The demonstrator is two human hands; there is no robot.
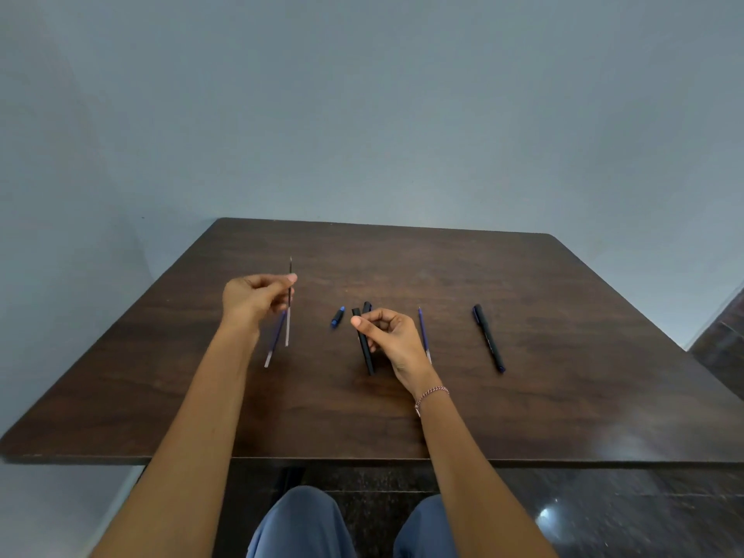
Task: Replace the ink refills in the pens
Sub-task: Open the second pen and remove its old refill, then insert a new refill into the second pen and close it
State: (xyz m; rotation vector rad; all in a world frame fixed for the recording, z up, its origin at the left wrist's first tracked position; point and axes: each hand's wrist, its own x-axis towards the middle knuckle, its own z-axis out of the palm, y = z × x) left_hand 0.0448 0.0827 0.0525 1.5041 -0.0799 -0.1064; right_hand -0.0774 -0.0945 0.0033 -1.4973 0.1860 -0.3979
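Pinched a thin refill (287, 329) in the left hand (255, 296). Gripped a black pen barrel (367, 358) in the right hand (388, 336).

Both bare forearms are reaching forward; the left hand (257, 296) is pinching a thin refill (288, 332), the right hand (388, 336) is gripping a black pen barrel (367, 356).

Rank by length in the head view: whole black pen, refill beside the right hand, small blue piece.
1. black pen
2. refill, slightly shorter; right hand may hide its end
3. blue piece, smallest
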